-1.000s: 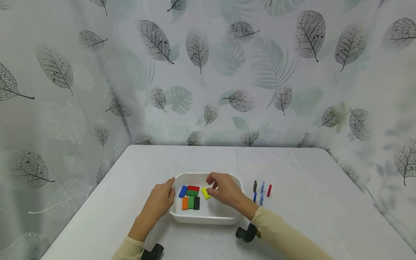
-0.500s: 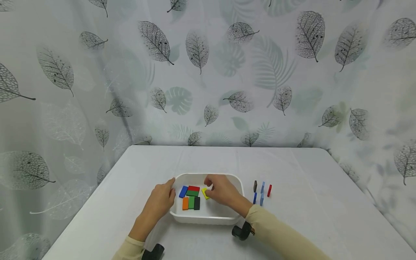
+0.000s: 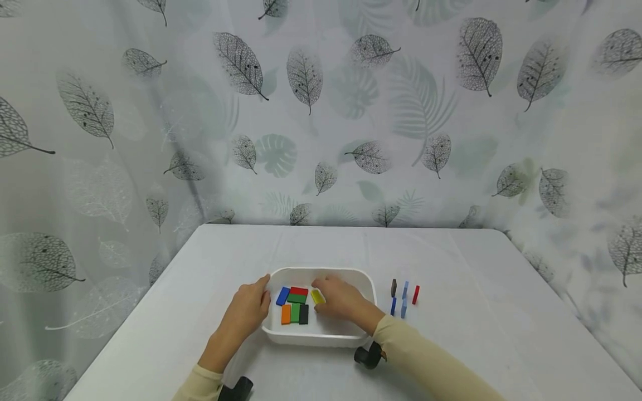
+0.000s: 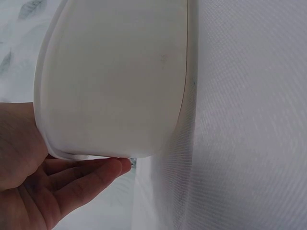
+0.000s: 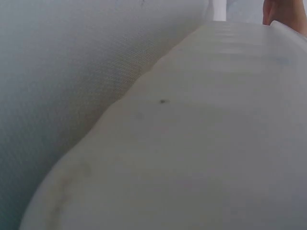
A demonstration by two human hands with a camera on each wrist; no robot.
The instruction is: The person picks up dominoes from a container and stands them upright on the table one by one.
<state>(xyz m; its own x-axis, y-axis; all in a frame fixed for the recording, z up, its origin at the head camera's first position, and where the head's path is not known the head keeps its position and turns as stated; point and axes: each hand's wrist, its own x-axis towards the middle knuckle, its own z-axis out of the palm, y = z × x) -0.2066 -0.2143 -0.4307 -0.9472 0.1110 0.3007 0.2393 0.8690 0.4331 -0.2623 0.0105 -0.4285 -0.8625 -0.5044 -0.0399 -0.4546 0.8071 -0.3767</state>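
A white plastic tub (image 3: 318, 339) holds several flat coloured domino blocks. My left hand (image 3: 246, 307) grips the tub's left end, thumb side at the rim; in the left wrist view its fingers (image 4: 91, 184) lie along the outer wall. Inside the tub, my right hand (image 3: 343, 301) pinches a yellow block (image 3: 317, 296) between thumb and fingertips, index near its far end. Left of it lie a blue (image 3: 283, 296), a red (image 3: 299, 291), a green (image 3: 296, 298), an orange (image 3: 286, 314), a second green (image 3: 295, 313) and a black block (image 3: 304, 314). The right wrist view shows mostly the tub's outer wall.
Right of the tub, several thin blocks stand on edge on the white table (image 3: 451, 334): a brown (image 3: 393, 288), a light blue (image 3: 405, 289), a dark blue (image 3: 393, 306), another light blue (image 3: 403, 308) and a red one (image 3: 416, 294). A leaf-patterned curtain (image 3: 321, 128) hangs behind.
My right hand has lowered and moved slightly left, its fingers now around both ends of the yellow block. The left hand stays at the tub, and the other blocks have not moved.
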